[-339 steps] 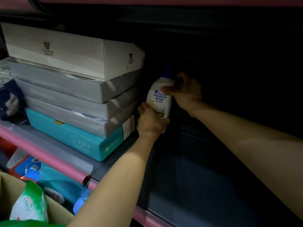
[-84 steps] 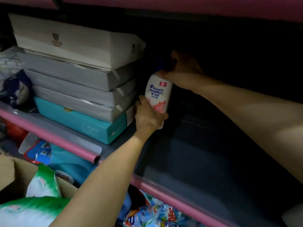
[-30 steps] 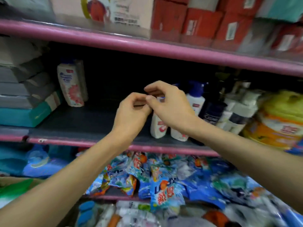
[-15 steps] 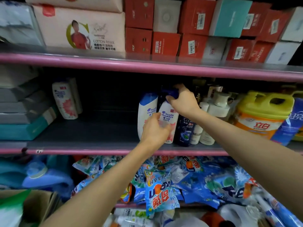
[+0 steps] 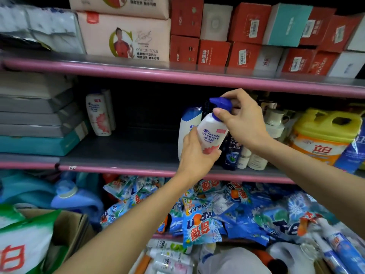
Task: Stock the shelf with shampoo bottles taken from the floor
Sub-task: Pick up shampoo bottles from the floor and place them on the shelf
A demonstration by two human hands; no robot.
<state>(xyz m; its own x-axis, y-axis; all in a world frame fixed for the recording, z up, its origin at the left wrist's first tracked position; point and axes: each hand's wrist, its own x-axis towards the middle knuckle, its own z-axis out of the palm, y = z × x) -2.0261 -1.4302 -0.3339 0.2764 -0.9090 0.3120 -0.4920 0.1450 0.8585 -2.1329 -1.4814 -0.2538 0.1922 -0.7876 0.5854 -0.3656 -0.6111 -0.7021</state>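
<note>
1. Left hand [image 5: 194, 155] wraps the lower body of the pump shampoo bottle [image 5: 211, 135], fingers curled round its base.
2. Right hand [image 5: 243, 119] pinches the blue pump head at the bottle's top.
3. Bottle tilted, held between both hands, above the pink-edged shelf [image 5: 122, 153].
4. White flip-top bottle [image 5: 186, 127] stands just behind the left hand.
5. Another pink-label bottle [image 5: 98, 115] stands well to the left of both hands.

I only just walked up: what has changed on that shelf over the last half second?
The pump bottle has come off the shelf and tilted, lifted by the left hand at its base and the right hand at its blue pump. The pink-flowered bottle by the boxes stayed put.
</note>
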